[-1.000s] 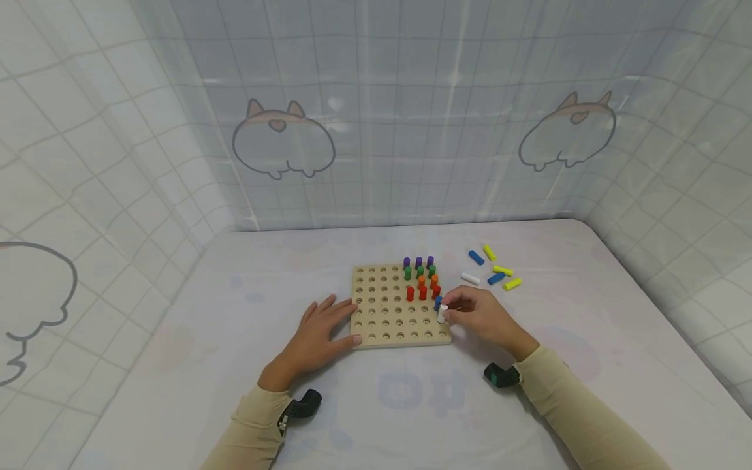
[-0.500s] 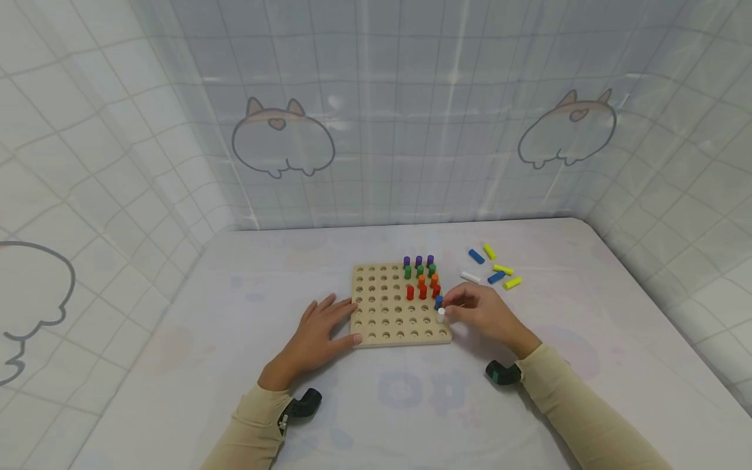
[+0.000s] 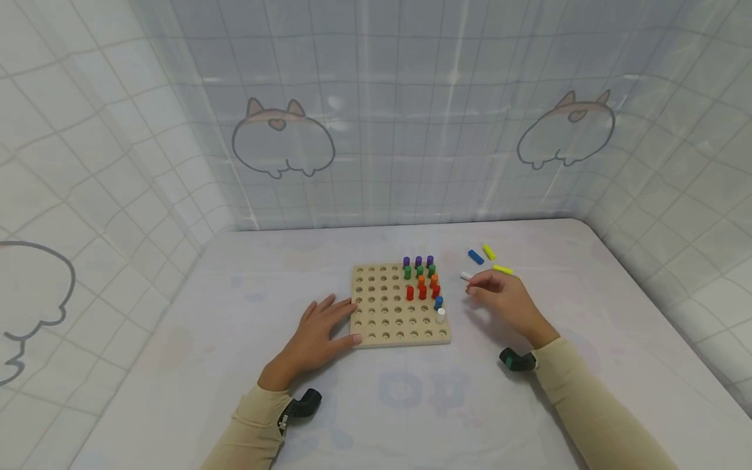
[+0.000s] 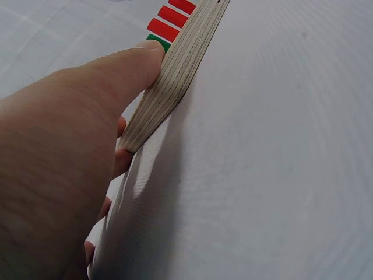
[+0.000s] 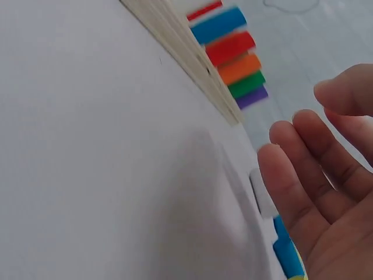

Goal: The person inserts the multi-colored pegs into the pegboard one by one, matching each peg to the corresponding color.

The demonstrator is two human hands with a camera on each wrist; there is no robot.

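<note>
The left hand (image 3: 320,333) lies flat on the table (image 3: 176,365), fingers straight, against the left edge of the pegboard (image 3: 382,320); the left wrist view shows its thumb pressed to the board's side, with the other fingers mostly cut off. The board sits near the table's middle. Pegs stand in its right-hand columns: purple (image 3: 418,261) along the far edge, then green, orange and red rows, then one blue peg (image 3: 438,302) and one white peg (image 3: 440,315) by the right edge.

The right hand (image 3: 502,297) hovers right of the board, well clear of it, fingers relaxed and holding nothing; the right wrist view confirms an empty palm. Its fingertips are just beside a loose white peg (image 3: 465,276), whose far end the hand covers. Whether they touch cannot be told.

Beyond the hand lie a loose blue peg (image 3: 476,257) and two yellow pegs (image 3: 489,252), one partly hidden. The right wrist view is blurred; a further blue peg (image 5: 288,254) shows under the palm.
</note>
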